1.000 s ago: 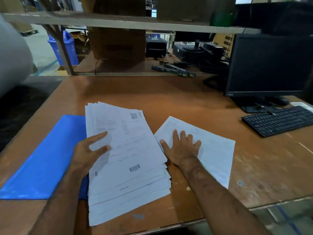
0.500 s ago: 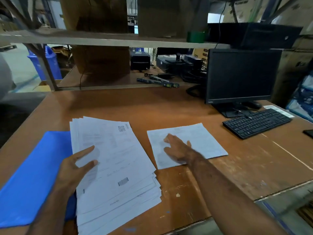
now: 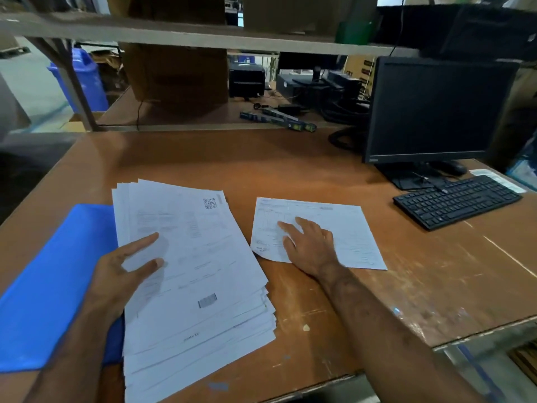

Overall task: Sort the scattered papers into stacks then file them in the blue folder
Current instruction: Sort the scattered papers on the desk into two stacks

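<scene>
A big pile of papers (image 3: 197,274) lies on the brown tabletop (image 3: 290,170), near the person and a little to the left. The sheets are fanned out, so many edges show at the near right side. The top sheet has a square code in its far right corner and a small bar code lower down.

The left hand (image 3: 122,271) rests on the left side of the pile. Its fingers (image 3: 145,239) are straight and spread — they lie flat on the top sheet and do not grip it.

Under the left edge of the pile sits the blue folder (image 3: 55,286). It lies flat and closed on the tabletop, and the pile covers part of its right side.

To the right of the pile, just apart from it, lies a single sheet (image 3: 348,228). The right hand (image 3: 311,245) presses on its near left part with straight fingers — flat, not curled.

Farther right stand a dark monitor (image 3: 436,112) and a black keyboard (image 3: 456,200). A shelf (image 3: 174,33) runs across the far side.
</scene>
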A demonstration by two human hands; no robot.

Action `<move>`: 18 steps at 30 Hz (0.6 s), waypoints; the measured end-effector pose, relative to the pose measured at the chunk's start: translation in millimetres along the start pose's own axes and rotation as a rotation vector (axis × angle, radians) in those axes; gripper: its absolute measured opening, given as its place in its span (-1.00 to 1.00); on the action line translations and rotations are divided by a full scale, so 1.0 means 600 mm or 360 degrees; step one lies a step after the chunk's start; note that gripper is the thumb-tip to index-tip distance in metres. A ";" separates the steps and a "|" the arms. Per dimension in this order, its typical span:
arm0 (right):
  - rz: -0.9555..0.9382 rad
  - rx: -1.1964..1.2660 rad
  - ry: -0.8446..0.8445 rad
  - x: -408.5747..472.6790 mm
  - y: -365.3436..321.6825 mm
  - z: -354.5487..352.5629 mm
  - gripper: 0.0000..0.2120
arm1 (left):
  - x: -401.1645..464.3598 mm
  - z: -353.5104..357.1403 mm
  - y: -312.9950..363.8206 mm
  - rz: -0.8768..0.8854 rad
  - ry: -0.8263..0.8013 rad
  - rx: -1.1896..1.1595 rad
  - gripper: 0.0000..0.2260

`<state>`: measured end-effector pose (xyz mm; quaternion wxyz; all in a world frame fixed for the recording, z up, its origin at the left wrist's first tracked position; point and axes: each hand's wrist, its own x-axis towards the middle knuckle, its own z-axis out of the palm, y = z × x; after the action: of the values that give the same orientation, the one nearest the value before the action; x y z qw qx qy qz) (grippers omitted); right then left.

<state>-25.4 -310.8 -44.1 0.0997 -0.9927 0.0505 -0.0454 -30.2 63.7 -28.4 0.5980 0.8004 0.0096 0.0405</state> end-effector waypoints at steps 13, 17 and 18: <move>0.0328 0.0015 -0.0202 0.053 -0.062 -0.039 -0.27 | -0.005 0.005 0.010 -0.0003 0.0021 0.0022 -0.53; 0.0589 0.0067 -0.0188 0.020 0.010 -0.066 -0.14 | -0.005 0.005 0.013 -0.0011 0.0004 -0.0019 -0.53; 0.0640 0.0066 -0.0243 0.014 0.026 -0.070 -0.09 | -0.006 0.005 0.015 -0.0010 -0.0006 -0.0031 -0.53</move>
<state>-22.8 -335.1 -5.7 0.1308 -0.9609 0.2388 0.0498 -33.7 58.1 -20.6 0.6059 0.7946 0.0107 0.0371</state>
